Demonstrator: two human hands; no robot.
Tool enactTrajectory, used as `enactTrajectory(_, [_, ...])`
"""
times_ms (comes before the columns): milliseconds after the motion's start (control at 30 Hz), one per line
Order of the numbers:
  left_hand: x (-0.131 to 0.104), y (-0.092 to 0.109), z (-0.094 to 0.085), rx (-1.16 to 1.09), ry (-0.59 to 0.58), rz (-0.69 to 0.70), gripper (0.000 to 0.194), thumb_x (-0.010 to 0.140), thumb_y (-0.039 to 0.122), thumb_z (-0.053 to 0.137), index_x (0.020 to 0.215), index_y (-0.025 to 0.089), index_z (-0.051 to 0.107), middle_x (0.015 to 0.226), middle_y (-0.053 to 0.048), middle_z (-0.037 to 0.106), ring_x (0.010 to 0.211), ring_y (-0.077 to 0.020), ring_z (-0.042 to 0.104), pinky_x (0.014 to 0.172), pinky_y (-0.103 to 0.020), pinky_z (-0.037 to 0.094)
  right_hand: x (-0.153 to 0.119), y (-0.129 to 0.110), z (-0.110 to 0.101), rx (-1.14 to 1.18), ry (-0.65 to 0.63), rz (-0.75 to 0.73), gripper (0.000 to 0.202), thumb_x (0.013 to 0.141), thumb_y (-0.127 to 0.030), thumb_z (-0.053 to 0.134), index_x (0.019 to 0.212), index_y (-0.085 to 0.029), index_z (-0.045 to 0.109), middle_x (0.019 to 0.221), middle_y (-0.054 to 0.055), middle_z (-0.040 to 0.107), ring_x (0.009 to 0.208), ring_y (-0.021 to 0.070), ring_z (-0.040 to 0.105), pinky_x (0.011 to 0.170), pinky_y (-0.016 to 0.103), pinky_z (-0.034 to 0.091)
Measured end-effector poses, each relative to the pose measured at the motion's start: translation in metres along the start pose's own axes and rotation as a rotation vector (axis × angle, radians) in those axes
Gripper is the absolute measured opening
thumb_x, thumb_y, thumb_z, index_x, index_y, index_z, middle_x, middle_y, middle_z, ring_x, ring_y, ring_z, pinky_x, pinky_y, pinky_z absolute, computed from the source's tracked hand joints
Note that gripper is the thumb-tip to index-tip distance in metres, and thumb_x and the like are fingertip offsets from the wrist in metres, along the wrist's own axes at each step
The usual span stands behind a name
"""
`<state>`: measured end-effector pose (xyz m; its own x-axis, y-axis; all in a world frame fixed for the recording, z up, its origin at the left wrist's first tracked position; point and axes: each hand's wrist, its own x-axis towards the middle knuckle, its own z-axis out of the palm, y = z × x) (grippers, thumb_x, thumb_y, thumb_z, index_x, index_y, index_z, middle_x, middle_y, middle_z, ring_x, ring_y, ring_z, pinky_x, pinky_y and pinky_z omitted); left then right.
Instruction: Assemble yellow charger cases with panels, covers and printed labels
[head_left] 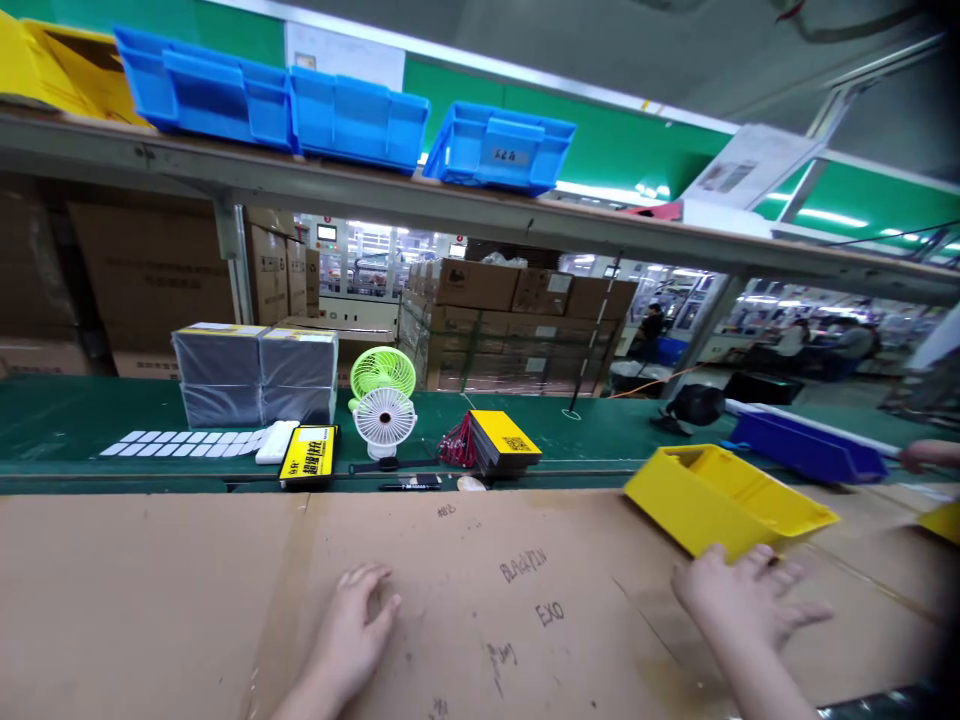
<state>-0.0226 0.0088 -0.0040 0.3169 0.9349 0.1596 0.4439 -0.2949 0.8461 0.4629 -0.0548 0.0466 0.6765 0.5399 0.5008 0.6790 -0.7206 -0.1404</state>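
Note:
My left hand rests over the cardboard sheet, fingers slightly curled and apart, with nothing in it. My right hand is spread in front of a yellow bin, its fingertips at the bin's near side; whether they touch it is unclear. Behind the cardboard, on the green bench, stand a white fan and a green fan. A stack of yellow-topped boxes sits beside bundled red cables. Left of the fans lies a yellow and black box.
Blue bins line the shelf overhead. Wrapped grey boxes and rows of white labels are at the back left. At the right are a dark blue bin and another person's hand.

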Motion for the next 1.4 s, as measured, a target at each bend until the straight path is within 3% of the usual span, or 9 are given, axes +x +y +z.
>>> enactTrajectory(100, [-0.002,-0.004,0.008,0.174,-0.089,-0.013,0.060,0.081,0.053,0.046,0.128,0.017,0.050,0.143,-0.011,0.036,0.136,-0.0306,0.020,0.110,-0.049,0.019,0.002,-0.026,0.021,-0.202,-0.070,-0.084,0.053,0.082,-0.042,0.036,0.116,-0.009,0.060,0.140,0.026,0.027,0.131,0.0454,0.012,0.095,0.068,0.008])
enactTrajectory(233, [-0.004,-0.004,0.017,0.450,-0.223,-0.055,0.075,0.080,0.058,0.042,0.142,0.021,0.023,0.152,-0.004,0.006,0.138,-0.0266,-0.005,0.112,-0.050,-0.001,-0.013,-0.100,0.039,-0.150,-0.165,-0.307,0.053,0.085,-0.045,0.040,0.127,-0.016,0.051,0.140,0.020,0.032,0.131,0.0381,0.020,0.096,0.063,0.019])
enactTrajectory(333, [-0.005,-0.007,0.021,0.525,-0.259,-0.046,0.074,0.082,0.064,0.033,0.143,0.026,0.014,0.151,0.000,-0.001,0.138,-0.0238,-0.009,0.111,-0.049,-0.005,-0.014,-0.157,0.043,-0.105,-0.113,-0.426,0.055,0.089,-0.047,0.036,0.137,-0.019,0.037,0.143,0.014,0.030,0.133,0.0310,0.021,0.101,0.052,0.024])
enactTrajectory(433, [-0.003,-0.013,0.022,0.532,-0.270,-0.037,0.076,0.081,0.069,0.027,0.143,0.028,0.011,0.151,0.000,-0.002,0.138,-0.0235,-0.009,0.111,-0.048,-0.005,0.000,-0.203,0.041,-0.067,-0.045,-0.501,0.055,0.094,-0.043,0.030,0.140,-0.014,0.029,0.144,0.015,0.028,0.133,0.0279,0.021,0.102,0.043,0.025])
enactTrajectory(567, [-0.002,-0.017,0.022,0.546,-0.263,-0.020,0.077,0.080,0.071,0.026,0.143,0.028,0.012,0.151,-0.002,0.000,0.138,-0.0250,-0.008,0.111,-0.050,-0.005,0.022,-0.240,0.039,-0.067,-0.019,-0.568,0.045,0.095,-0.036,0.037,0.130,-0.007,0.041,0.133,0.017,0.042,0.125,0.0267,0.036,0.100,0.042,0.030])
enactTrajectory(733, [0.000,-0.020,0.025,0.545,-0.263,-0.016,0.081,0.078,0.070,0.031,0.143,0.027,0.013,0.151,-0.005,0.001,0.137,-0.0272,-0.008,0.109,-0.053,-0.006,0.028,-0.257,0.046,-0.112,-0.043,-0.610,0.028,0.090,-0.035,0.053,0.103,-0.011,0.057,0.106,0.009,0.057,0.099,0.0207,0.055,0.088,0.040,0.043])
enactTrajectory(1133, [0.001,-0.019,0.026,0.562,-0.300,-0.058,0.087,0.074,0.071,0.035,0.143,0.021,0.015,0.151,-0.010,0.001,0.137,-0.0308,-0.007,0.108,-0.054,-0.004,0.029,-0.268,0.048,-0.192,-0.134,-0.560,0.024,0.089,-0.033,0.055,0.094,-0.010,0.059,0.093,0.007,0.060,0.086,0.0174,0.058,0.077,0.035,0.048])
enactTrajectory(1400, [-0.003,-0.015,0.018,0.501,-0.277,-0.037,0.085,0.073,0.071,0.038,0.143,0.027,0.017,0.152,-0.006,0.004,0.138,-0.0270,-0.006,0.109,-0.051,-0.006,0.027,-0.266,0.043,-0.169,-0.129,-0.560,0.024,0.089,-0.033,0.056,0.092,-0.010,0.059,0.091,0.006,0.060,0.085,0.0172,0.059,0.077,0.035,0.049])
